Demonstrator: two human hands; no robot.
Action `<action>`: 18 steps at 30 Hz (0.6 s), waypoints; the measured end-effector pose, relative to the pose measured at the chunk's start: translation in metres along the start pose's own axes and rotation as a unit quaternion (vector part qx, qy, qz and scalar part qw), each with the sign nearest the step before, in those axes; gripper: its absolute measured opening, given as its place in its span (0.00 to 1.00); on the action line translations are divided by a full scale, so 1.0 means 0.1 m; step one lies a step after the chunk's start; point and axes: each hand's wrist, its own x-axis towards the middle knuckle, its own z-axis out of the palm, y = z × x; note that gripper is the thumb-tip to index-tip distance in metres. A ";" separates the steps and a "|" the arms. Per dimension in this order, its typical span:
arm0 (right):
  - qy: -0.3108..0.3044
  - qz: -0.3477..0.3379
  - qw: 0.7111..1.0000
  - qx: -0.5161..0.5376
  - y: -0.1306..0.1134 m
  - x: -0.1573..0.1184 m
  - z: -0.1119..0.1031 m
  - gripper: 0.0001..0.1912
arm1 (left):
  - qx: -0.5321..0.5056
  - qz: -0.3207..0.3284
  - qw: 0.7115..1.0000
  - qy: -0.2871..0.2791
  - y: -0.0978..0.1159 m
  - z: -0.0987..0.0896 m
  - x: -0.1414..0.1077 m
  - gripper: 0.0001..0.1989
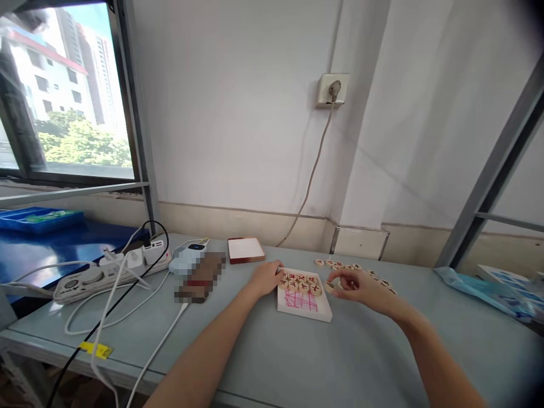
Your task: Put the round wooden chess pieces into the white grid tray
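Note:
A shallow white box (304, 311) lies on the table with rows of round Chinese chess pieces (302, 286) in its far part; pink lines mark its bare floor. My left hand (264, 277) grips the box at its far left corner, fingers closed over the edge. Just right of the box, my right hand (355, 288) pinches one round Chinese chess piece (330, 287) between thumb and finger. Behind and beside that hand, more loose Chinese chess pieces (339, 265) lie in rows on the table, partly hidden by it.
A box lid (246, 250) with a dark red edge lies near the wall. To the left are a phone (206, 277), a light blue device (187, 258), a power strip (114, 272) and trailing cables. A blue plastic packet (488, 292) lies at the right on the grey table (272, 362).

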 end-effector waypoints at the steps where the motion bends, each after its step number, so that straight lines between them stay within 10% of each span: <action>1: 0.010 -0.012 1.000 -0.006 -0.09 0.03 0.07 0.18 | -0.009 -0.005 1.000 -0.005 0.00 -0.01 0.00 0.15; 8: 0.085 -0.019 0.991 -0.101 -0.57 0.20 0.65 0.12 | -0.039 0.016 0.999 -0.030 -0.02 -0.08 -0.01 0.17; 18: 0.079 -0.049 0.979 -0.181 -0.57 0.23 0.81 0.11 | -0.014 0.019 0.999 -0.039 0.00 -0.06 -0.01 0.18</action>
